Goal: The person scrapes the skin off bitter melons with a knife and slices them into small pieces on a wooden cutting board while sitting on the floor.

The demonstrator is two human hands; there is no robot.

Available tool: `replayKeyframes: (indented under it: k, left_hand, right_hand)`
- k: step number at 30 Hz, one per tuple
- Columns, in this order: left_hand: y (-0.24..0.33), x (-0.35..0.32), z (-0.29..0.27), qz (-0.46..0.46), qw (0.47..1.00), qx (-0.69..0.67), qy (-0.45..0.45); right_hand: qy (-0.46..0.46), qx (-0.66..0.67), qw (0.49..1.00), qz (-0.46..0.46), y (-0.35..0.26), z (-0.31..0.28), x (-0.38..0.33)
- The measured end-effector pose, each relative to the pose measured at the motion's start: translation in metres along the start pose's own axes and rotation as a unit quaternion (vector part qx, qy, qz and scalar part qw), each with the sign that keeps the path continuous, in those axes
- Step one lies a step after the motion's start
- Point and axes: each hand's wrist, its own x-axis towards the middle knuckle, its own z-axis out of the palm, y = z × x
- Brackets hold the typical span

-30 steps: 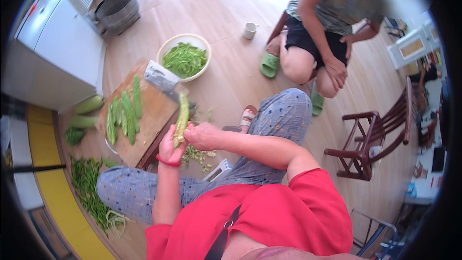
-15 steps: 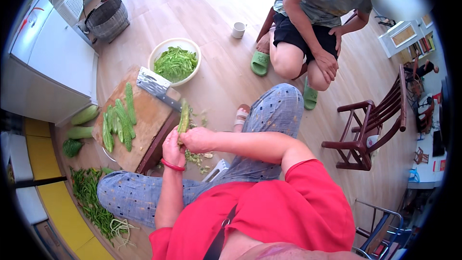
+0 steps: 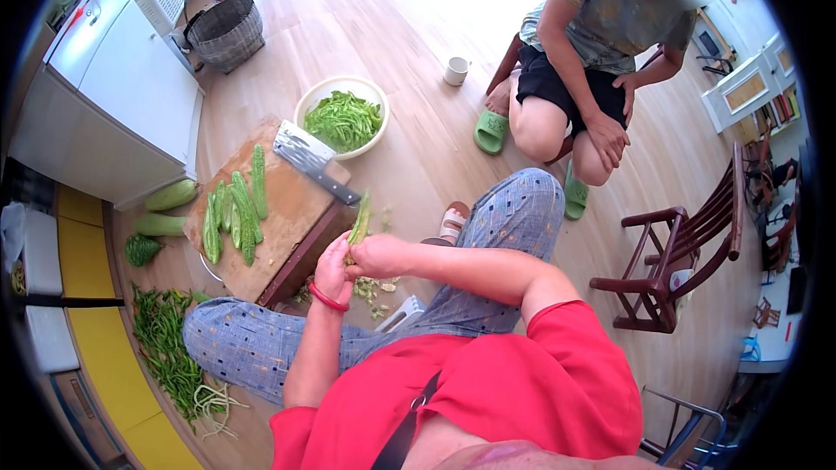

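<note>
A split half of bitter melon (image 3: pixel 360 219) points up and away from me, its lower end inside my closed fingers. My left hand (image 3: pixel 332 271), a red bracelet at its wrist, grips the melon's lower part. Pressed against it, my right hand (image 3: pixel 380 256) closes on the same piece; its fingertips are hidden. Beyond, on the wooden chopping board (image 3: pixel 292 239), several bitter melon halves (image 3: pixel 241 209) lie side by side. A cleaver (image 3: pixel 306 161) rests across the board's far right corner, its dark handle sticking out towards my hands. Pale scraps (image 3: pixel 373 294) are scattered on the floor below them.
Behind the board stands a white basin (image 3: pixel 383 130) of sliced greens. Whole gourds (image 3: pixel 161 224) and a heap of green peppers (image 3: pixel 161 339) lie at left. A seated person (image 3: pixel 601 61) in green slippers faces me. A wooden chair (image 3: pixel 670 270) stands right, a cup (image 3: pixel 455 70) ahead.
The whole scene has shifted slightly right and down in the view. Both hands still grip the bitter melon half, close together; the board and cleaver stay in place.
</note>
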Motion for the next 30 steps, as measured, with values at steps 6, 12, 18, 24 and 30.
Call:
replayKeyframes:
  k: [6,12,18,24,30]
  left_hand:
    - [-0.002,0.000,-0.006,0.018,0.998,-0.047,0.024]
    - [-0.006,0.002,-0.015,0.045,0.994,-0.101,0.000]
    - [0.010,0.001,-0.023,0.038,0.974,-0.211,-0.079]
    - [0.027,-0.013,-0.026,0.038,0.987,-0.154,-0.016]
    - [0.028,-0.012,-0.012,0.042,0.985,-0.167,-0.005]
  right_hand:
    - [0.000,-0.011,1.000,0.003,-0.009,-0.007,0.003]
    - [0.041,0.001,0.999,-0.015,-0.006,0.011,0.010]
    - [0.033,-0.124,0.992,0.024,-0.035,0.000,0.014]
    - [0.057,-0.125,0.990,-0.012,-0.029,-0.021,0.004]
    - [0.106,-0.097,0.989,0.043,-0.017,-0.022,0.016]
